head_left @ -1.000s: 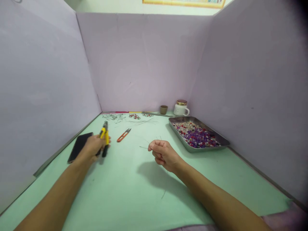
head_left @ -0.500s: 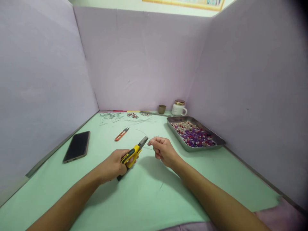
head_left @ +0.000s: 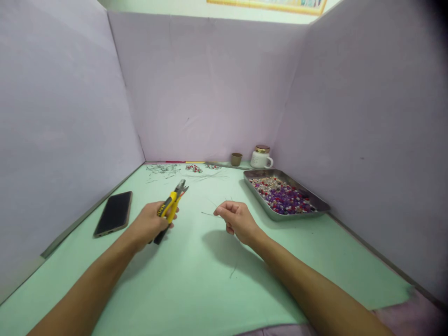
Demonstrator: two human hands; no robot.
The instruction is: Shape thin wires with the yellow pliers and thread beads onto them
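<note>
Nearest to the person, a short wire scrap (head_left: 233,271) lies on the green tabletop (head_left: 189,289). Beyond it, the left hand (head_left: 154,221) is wrapped around yellow-and-black pliers (head_left: 172,204), and the right hand (head_left: 236,219), thumb and finger pinched narrow, holds thin wire (head_left: 207,213) above the table; from here I can't quite count the strands. A dark phone (head_left: 114,212) lies left of the left hand. The pliers block most of the snips (head_left: 185,188) behind them. To the right, a metal tray (head_left: 301,217) holds loose beads (head_left: 285,198), purple toward the front, paler at the back. Farther off are tangled wires (head_left: 163,169), two beaded clusters (head_left: 193,168), a small brown cup (head_left: 236,160) and, beside it, a lidded white mug (head_left: 259,161).
</note>
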